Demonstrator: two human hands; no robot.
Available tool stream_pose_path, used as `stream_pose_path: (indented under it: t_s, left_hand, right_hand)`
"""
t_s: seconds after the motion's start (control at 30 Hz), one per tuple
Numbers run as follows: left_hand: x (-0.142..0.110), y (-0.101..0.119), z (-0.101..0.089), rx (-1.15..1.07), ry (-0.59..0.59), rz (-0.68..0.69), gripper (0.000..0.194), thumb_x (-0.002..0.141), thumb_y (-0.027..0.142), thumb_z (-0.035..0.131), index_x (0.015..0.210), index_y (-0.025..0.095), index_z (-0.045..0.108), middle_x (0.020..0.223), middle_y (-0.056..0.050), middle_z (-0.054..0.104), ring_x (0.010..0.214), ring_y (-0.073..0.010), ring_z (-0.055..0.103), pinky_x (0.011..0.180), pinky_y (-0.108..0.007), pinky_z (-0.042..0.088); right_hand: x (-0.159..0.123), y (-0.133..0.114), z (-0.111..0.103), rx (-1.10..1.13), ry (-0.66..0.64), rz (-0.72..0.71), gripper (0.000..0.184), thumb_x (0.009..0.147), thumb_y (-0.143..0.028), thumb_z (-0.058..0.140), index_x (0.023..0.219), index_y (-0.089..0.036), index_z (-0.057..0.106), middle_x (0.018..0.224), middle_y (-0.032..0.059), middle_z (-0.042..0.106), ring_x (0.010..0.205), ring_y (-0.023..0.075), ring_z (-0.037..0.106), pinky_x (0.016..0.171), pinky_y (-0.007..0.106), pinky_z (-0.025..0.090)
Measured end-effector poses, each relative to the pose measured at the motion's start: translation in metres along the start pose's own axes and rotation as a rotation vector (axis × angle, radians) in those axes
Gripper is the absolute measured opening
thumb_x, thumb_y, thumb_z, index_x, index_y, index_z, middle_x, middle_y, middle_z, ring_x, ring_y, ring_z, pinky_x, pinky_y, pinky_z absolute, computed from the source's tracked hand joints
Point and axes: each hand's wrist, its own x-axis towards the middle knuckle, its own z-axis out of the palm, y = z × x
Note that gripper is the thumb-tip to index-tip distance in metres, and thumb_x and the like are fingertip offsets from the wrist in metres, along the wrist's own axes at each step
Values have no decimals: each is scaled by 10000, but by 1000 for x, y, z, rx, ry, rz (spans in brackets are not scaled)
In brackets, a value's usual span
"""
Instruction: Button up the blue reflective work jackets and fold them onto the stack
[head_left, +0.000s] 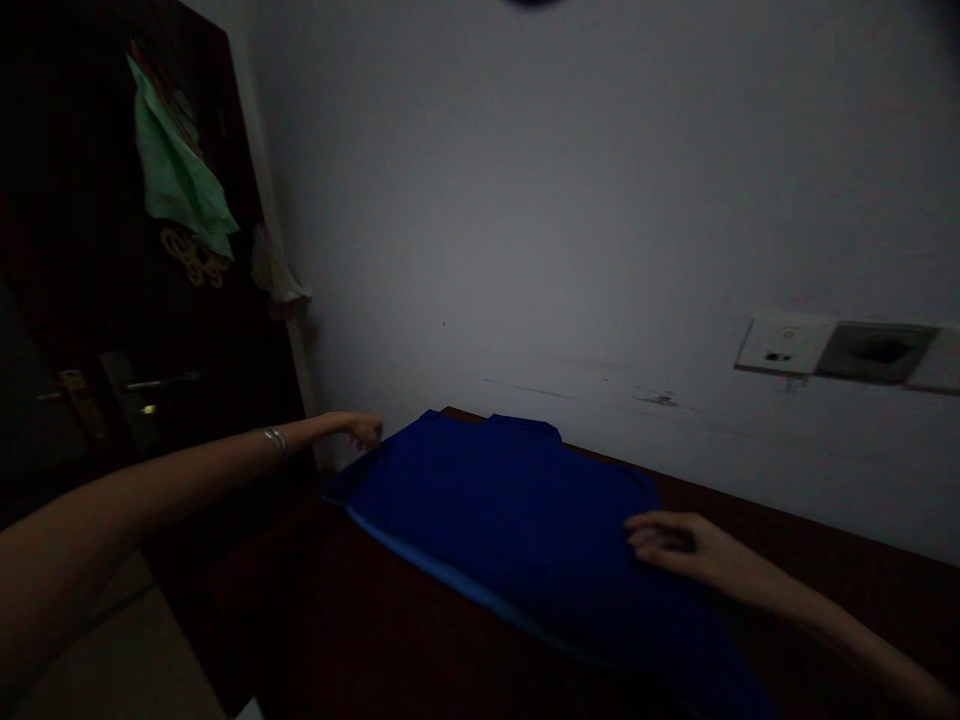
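Observation:
A dark blue garment (487,500), which looks like a shirt with a collar at its far edge, lies spread on a dark reddish-brown table. A lighter blue strip shows along its near left edge. My left hand (366,430), with a silvery bracelet on the wrist, is closed in a fist at the garment's far left corner and appears to grip the cloth there. Over the right side of the garment, my right hand (679,540) has its fingers loosely bent and apart from the thumb, touching or just above the fabric. The dim light hides the garment's near right part.
The dark table (315,600) meets a pale wall (525,250) with scuff marks. Wall sockets (787,345) are at the right. On the left stands a dark door (247,330) with a lever handle (161,383) and a hanging green cloth (176,170).

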Motion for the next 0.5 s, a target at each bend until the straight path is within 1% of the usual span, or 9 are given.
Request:
stream_pose_path:
  t_s: [0.07,0.13,0.2,0.27,0.37,0.43,0.5]
  left_hand:
    - [16,-9,-12,-1,56,-101,255,710,297,486,714,103,652,639,-103,650,617,-199,606,589,-307,472]
    - [31,-11,-18,-12,106,-181,332,758,301,426,817,63,649,762,-154,660,735,-228,616,649,-317,465]
    - [45,-6,-18,-31,147,-224,393,788,316,391,913,32,633,875,-194,650,834,-258,606,684,-321,453]
    - [58,4,-14,-60,171,-236,424,799,331,386,992,28,610,944,-204,638,892,-273,591,692,-314,445]
    - [76,22,-8,-140,192,-235,438,788,338,410,1066,46,579,986,-193,633,925,-283,579,689,-306,443]
    - [87,33,-6,-222,197,-236,443,778,340,415,1078,53,569,990,-189,632,925,-287,582,679,-307,449]
    - [96,42,-5,-299,189,-215,427,766,342,418,1054,70,579,951,-172,642,890,-283,595,653,-304,456]
  right_hand:
    - [24,27,-22,-90,181,71,451,751,-453,492,1057,-150,626,998,109,672,936,242,621,842,337,470]
    - [45,56,-36,-206,331,125,429,729,-445,502,999,-147,653,1018,126,668,969,285,605,887,376,437]
    - [62,79,-39,-265,381,171,446,742,-473,474,959,-134,667,1002,144,670,959,313,606,879,397,437]
    - [72,93,-36,-275,390,228,512,766,-518,428,966,-111,665,996,161,669,953,323,608,867,399,443]
    - [82,102,-25,-251,395,283,593,783,-549,407,1033,-62,635,1041,186,648,990,310,596,883,378,439]
    - [88,105,-20,-237,417,271,579,783,-516,444,1092,-52,600,1090,184,628,1025,287,582,902,361,431]
    - [93,110,-17,-235,456,276,545,773,-456,498,1144,-63,567,1128,170,612,1044,267,574,913,351,427]
